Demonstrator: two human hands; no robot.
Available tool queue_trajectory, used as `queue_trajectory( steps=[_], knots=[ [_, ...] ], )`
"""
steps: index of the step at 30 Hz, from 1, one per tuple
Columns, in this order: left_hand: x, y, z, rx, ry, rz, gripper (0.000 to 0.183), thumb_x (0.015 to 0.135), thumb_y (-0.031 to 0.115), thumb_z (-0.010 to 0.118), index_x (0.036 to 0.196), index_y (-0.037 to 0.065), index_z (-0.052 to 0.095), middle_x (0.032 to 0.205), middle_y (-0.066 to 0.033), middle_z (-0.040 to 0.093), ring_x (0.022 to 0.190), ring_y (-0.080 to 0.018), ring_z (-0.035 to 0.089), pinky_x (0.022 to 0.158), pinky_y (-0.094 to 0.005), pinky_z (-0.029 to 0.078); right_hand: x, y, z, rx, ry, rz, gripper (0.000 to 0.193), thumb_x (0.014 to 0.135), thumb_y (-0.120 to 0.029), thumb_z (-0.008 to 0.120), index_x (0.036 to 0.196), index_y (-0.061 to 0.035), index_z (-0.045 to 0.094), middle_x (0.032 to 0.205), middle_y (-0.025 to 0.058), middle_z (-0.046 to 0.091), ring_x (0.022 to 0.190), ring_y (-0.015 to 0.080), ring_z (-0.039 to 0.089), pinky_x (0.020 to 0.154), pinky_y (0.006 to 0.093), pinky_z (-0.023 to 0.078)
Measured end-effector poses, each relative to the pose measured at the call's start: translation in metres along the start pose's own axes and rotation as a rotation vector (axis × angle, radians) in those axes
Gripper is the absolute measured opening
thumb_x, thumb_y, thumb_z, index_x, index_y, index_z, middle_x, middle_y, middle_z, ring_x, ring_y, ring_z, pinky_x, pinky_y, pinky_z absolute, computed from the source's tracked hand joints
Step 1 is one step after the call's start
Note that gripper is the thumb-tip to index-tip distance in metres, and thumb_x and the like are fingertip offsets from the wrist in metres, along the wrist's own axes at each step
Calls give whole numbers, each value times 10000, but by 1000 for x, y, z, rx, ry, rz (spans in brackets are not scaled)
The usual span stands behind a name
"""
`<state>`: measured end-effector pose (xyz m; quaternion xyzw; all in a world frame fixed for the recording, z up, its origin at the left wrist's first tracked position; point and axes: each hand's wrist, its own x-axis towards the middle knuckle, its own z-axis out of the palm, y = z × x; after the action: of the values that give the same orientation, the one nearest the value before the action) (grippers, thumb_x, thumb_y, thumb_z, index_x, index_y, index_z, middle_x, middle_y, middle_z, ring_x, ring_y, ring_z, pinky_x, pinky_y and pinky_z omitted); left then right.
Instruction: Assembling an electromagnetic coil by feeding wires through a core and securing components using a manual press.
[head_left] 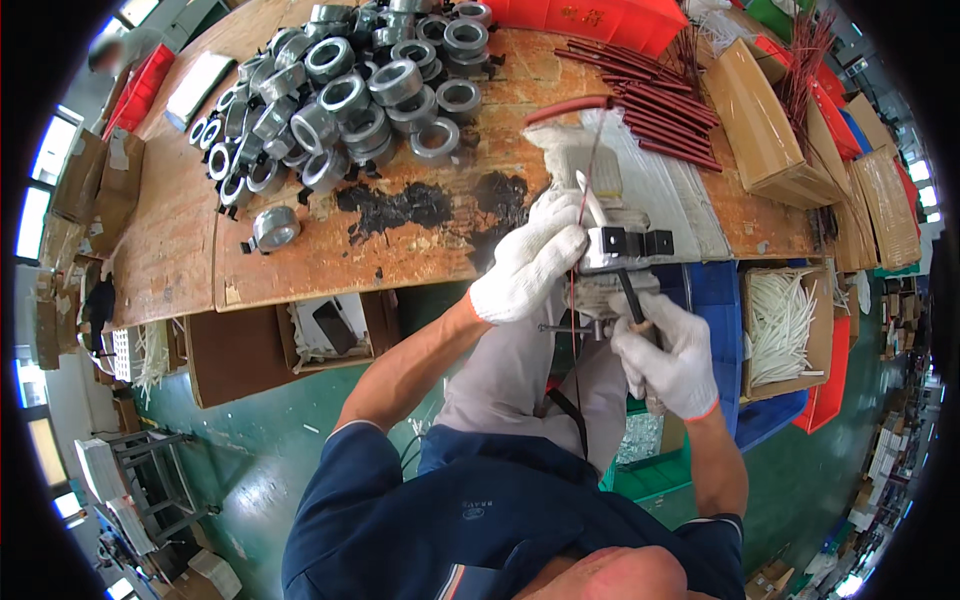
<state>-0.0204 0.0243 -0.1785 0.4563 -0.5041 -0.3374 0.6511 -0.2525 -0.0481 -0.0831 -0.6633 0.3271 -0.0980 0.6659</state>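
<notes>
In a white knitted glove, my left hand (540,252) is closed in a pinch beside a bench vise (615,222) at the table's front edge. A thin dark-red wire (573,310) passes through its fingertips and hangs toward my lap. A white tube (590,200) stands up by those fingers. Two black blocks (613,241) sit on a metal part at the vise jaws. My right hand (672,358), also gloved, is closed around the lower end of a slim black rod (630,297), whose upper end reaches the metal part. The exact kind of rod is unclear.
Metal rings (340,110) with black tabs are heaped at the back left; one ring (275,228) lies apart. Dark-red tubes (665,110), a red bin (600,22) and a cardboard box (765,130) stand back right. White tubes fill a box (790,325) below right.
</notes>
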Motion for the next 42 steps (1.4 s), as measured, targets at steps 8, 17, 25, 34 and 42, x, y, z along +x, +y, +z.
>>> queue_trajectory(
  steps=[8,17,25,34,42],
  knots=[
    [11,-11,17,-7,201,128,346,1165,262,480,1265,-16,660,1187,-126,663,1159,-250,594,1083,-351,433,-71,36,70,314,70,4,91,1097,-75,554,1166,-25,523,649,16,522,428,87,453,406,281,357],
    [14,9,23,307,353,207,399,1110,336,471,1144,20,712,983,-174,715,938,-286,671,895,-390,516,-224,94,111,790,-12,74,89,1104,-73,467,1190,-48,471,700,23,434,433,86,369,385,275,353],
    [8,3,11,166,225,81,371,1102,253,509,1161,-60,699,1053,-50,688,1005,-138,583,917,-304,483,-246,109,80,599,82,55,137,1073,-105,557,1174,-35,496,656,16,422,414,82,355,360,282,312],
    [-6,33,25,557,361,271,312,1027,156,586,1260,-34,668,1182,-138,689,1139,-263,626,1036,-376,487,-247,90,102,408,25,144,125,1092,-81,512,1201,-28,481,649,10,440,441,91,404,399,276,371],
    [-106,142,62,842,-689,599,752,797,733,763,966,7,662,1054,-177,661,1099,-382,676,1212,-636,367,-242,79,131,287,18,132,144,1069,-37,490,1207,-25,453,710,37,461,474,102,440,426,288,413]
  ],
)
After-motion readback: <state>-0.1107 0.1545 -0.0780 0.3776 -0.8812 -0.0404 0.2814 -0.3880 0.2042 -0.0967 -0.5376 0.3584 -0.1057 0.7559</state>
